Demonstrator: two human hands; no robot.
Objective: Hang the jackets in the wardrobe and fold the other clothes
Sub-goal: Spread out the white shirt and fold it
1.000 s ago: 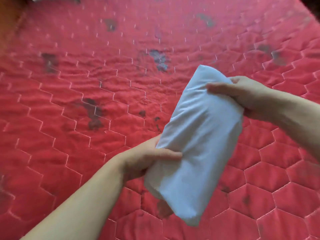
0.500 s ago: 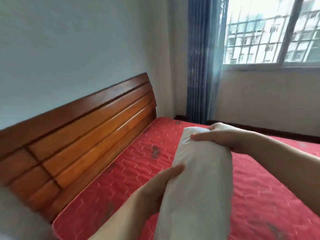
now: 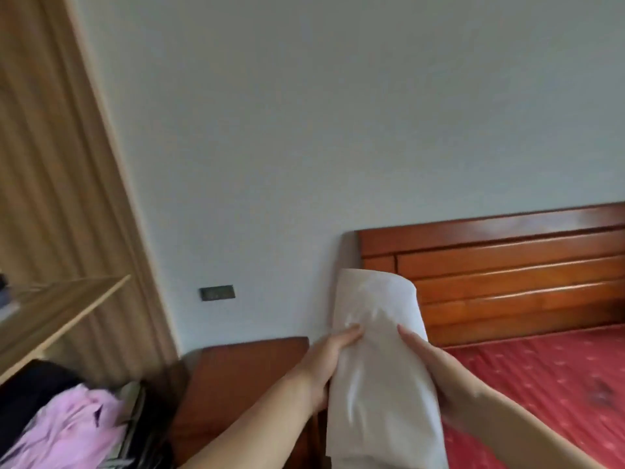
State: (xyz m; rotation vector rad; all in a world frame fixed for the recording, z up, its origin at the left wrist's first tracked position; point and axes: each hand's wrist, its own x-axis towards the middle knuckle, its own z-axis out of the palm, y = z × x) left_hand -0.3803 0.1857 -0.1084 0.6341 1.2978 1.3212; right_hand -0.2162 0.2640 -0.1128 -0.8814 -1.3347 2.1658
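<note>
1. A white folded garment (image 3: 378, 360) is held upright in the lower centre of the head view. It is lifted clear of the bed, with its rounded top end pointing toward 12 o'clock and its lower end cut off by the bottom edge.

2. The left hand (image 3: 329, 358) is wrapped round the garment's left edge at about 9 o'clock of the bundle. The thumb is pressed onto the front face; the fingers behind cannot be seen.

3. The right hand (image 3: 429, 370) is clasped on the garment's right edge at about 3 o'clock, with the thumb laid on the front. Its fingers are hidden behind the cloth.

4. A red quilted mattress (image 3: 548, 384) is seen at 4 o'clock of the garment, and a wooden headboard (image 3: 507, 279) at 2 o'clock. A wooden bedside table (image 3: 243, 377) is just beside the bundle at 8 o'clock.

5. A light wooden shelf (image 3: 57, 309) is seen at 9 o'clock, well apart, against a tall wooden panel (image 3: 44, 164). Pink clothing (image 3: 67, 431) and dark clothing (image 3: 30, 390) are heaped below it.

6. The step in hand is judged to be the carrying of a finished fold toward storage. A flat spot is called for next, probably the shelf. The bundle must be kept squeezed so the fold is not lost.
</note>
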